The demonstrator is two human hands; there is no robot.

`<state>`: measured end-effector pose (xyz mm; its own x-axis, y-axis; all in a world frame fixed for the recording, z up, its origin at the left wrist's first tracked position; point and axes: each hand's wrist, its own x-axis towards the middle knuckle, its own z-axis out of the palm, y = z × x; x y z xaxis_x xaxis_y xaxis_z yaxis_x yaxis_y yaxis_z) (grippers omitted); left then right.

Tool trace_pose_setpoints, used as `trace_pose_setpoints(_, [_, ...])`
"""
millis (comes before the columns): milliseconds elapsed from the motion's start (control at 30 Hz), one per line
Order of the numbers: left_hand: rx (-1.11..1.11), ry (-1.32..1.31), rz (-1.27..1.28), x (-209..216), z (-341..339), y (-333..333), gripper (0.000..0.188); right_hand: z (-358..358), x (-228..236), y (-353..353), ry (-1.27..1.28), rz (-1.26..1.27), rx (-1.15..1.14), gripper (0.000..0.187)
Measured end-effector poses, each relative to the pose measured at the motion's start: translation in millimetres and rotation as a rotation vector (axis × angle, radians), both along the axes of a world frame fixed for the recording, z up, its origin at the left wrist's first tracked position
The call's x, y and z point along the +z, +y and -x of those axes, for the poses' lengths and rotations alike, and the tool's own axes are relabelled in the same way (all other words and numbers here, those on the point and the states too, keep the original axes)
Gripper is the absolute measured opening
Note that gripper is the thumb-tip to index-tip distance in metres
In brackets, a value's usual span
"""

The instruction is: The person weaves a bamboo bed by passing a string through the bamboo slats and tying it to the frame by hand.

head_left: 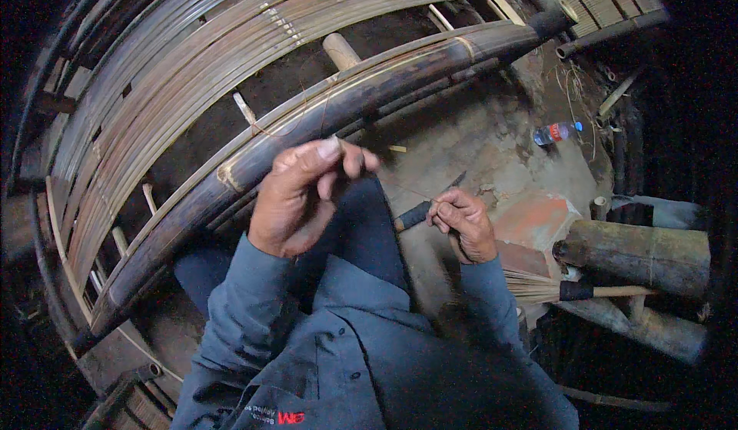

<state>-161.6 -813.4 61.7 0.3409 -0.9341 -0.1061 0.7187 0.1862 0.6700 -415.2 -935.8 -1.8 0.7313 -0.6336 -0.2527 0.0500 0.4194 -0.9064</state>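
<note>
My left hand [306, 193] is raised in front of the bamboo frame's near rail, thumb pressed to its curled fingers. A very thin brown cord [409, 189] runs from those fingers to my right hand [466, 222], which pinches its other end. More of this thin strand loops against the dark bamboo rail [354, 106] just beyond my left hand. Between the hands and a little below them, a knife [415, 215] with a dark wrapped handle lies near my right fingertips, its blade pointing away.
A curved rack of long split bamboo strips [165, 99] fills the left and far side. On the floor at right lie a plastic bottle [557, 132] with a blue cap and thick bamboo tubes [638, 253]. A stick broom [538, 288] rests beside my right forearm.
</note>
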Motion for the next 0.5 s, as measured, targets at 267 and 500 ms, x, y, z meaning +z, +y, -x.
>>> trace_pose_setpoints(267, [0.022,0.31,-0.206,-34.7,14.8,12.2,0.033,15.1,-18.0,20.2,0.295,0.202,0.183,0.017])
trace_pose_setpoints(500, [-0.093,-0.502,-0.378,17.1,36.0,8.6,0.037,-2.6,-7.0,27.2,0.425,0.944,0.132,0.01])
